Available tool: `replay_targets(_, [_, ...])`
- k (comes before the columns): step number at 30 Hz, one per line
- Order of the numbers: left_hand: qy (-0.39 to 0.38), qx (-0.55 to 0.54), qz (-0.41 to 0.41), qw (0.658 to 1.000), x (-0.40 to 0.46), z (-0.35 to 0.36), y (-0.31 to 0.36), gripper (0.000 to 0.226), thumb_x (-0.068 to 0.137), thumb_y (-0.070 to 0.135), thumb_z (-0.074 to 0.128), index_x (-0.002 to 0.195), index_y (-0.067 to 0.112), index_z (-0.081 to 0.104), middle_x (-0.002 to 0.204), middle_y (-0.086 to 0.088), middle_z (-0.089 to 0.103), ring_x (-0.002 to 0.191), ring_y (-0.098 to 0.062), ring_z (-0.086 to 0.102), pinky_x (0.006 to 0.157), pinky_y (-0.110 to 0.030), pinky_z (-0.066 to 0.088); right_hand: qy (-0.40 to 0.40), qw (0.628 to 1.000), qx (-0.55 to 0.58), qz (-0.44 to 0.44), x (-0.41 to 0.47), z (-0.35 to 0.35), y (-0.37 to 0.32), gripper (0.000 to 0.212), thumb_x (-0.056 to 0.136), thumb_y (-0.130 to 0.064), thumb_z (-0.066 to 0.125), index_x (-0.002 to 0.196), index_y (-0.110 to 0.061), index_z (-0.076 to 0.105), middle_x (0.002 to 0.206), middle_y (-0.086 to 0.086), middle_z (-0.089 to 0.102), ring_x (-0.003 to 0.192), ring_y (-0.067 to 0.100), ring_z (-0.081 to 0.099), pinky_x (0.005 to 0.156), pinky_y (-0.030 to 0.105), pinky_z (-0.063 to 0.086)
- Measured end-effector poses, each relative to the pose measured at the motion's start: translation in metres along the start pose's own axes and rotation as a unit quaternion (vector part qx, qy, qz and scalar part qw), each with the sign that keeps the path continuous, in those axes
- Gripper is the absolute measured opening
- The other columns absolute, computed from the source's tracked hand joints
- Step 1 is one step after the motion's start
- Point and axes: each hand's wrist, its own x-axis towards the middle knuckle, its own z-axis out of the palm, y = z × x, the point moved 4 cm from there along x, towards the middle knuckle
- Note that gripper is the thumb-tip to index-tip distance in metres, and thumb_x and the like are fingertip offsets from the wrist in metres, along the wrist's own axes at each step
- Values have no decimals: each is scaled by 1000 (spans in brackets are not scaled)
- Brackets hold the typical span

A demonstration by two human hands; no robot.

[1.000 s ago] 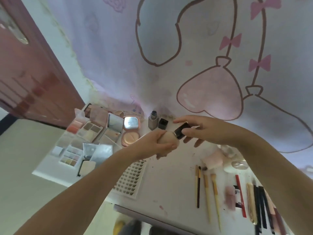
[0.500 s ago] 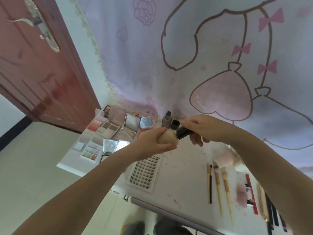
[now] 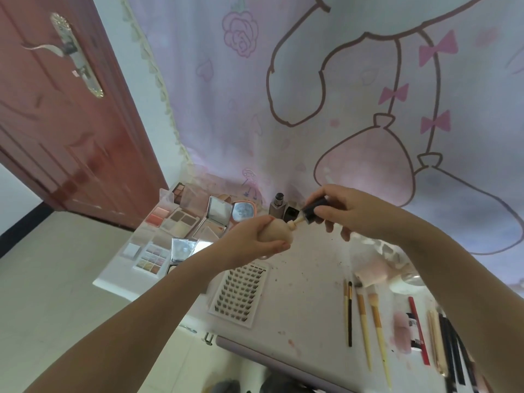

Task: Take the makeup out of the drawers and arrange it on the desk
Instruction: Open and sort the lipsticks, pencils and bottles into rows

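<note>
My left hand (image 3: pixel 255 241) grips a beige foundation bottle (image 3: pixel 276 232) above the white desk (image 3: pixel 306 285). My right hand (image 3: pixel 340 211) pinches its dark cap (image 3: pixel 313 212), which is pulled off the bottle's neck, so the small beige pump nozzle (image 3: pixel 296 222) shows between them. On the desk's left lie several open eyeshadow and blush palettes (image 3: pixel 175 222) and a pink mirror compact (image 3: pixel 242 212). A lash tray (image 3: pixel 241 293) lies under my left forearm.
A grey bottle (image 3: pixel 278 205) and a black cube (image 3: pixel 292 214) stand at the desk's back. Brushes (image 3: pixel 365 313), pencils (image 3: pixel 450 344) and a pink puff (image 3: pixel 371 272) lie on the right. A red door (image 3: pixel 56 114) stands left and a patterned curtain (image 3: pixel 312 95) hangs behind the desk.
My right hand has pulled the dark cap off the beige bottle, exposing the nozzle. The camera has tilted up and right, showing more door and curtain.
</note>
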Motion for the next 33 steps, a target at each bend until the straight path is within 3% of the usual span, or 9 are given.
replay_targets(4, [2, -3, 2, 1000, 0, 1, -3, 34, 81, 35, 70, 107, 30, 49, 90, 10, 55, 76, -8, 59, 62, -19, 54, -6, 999, -29, -25, -8, -8, 1, 16, 96, -23, 51, 96, -39, 52, 85, -9, 63, 64, -1, 59, 56, 17, 51])
replay_targets(10, [-2, 8, -8, 1000, 3, 10, -5, 38, 79, 40, 71, 109, 33, 49, 94, 10, 55, 86, -13, 62, 70, -24, 55, 20, 995, -75, -66, -10, -5, -4, 21, 95, -26, 52, 94, -47, 48, 80, -14, 61, 63, -5, 59, 56, 14, 50])
replay_targets(15, [-4, 3, 1, 1000, 7, 9, -9, 37, 77, 40, 73, 106, 35, 51, 97, 6, 57, 87, -15, 63, 74, -30, 58, 32, 998, -18, -48, -9, -12, 10, 14, 96, -20, 50, 101, -33, 54, 85, -4, 65, 63, 0, 60, 54, 16, 51])
replay_targets(20, [6, 50, -14, 999, 10, 12, -16, 46, 78, 45, 71, 117, 31, 50, 100, 5, 56, 86, -12, 60, 69, -23, 54, 28, 999, -13, -43, -11, -13, 14, 17, 96, -20, 50, 93, -36, 53, 81, -4, 65, 59, -2, 59, 51, 13, 48])
replay_targets(26, [9, 70, -18, 997, 15, 15, -17, 50, 80, 43, 69, 122, 26, 49, 98, 5, 54, 79, -9, 57, 61, -18, 47, 36, 999, -15, -33, -10, -13, 20, 10, 95, -20, 52, 97, -30, 55, 81, -5, 65, 59, -2, 58, 51, 12, 47])
replay_targets(33, [15, 63, -30, 997, 21, 18, -23, 53, 79, 43, 70, 125, 25, 48, 105, 2, 56, 86, -12, 58, 67, -21, 51, 61, 998, 11, -12, -11, -19, 34, 10, 95, -20, 52, 98, -28, 57, 80, -2, 66, 58, 0, 60, 50, 14, 48])
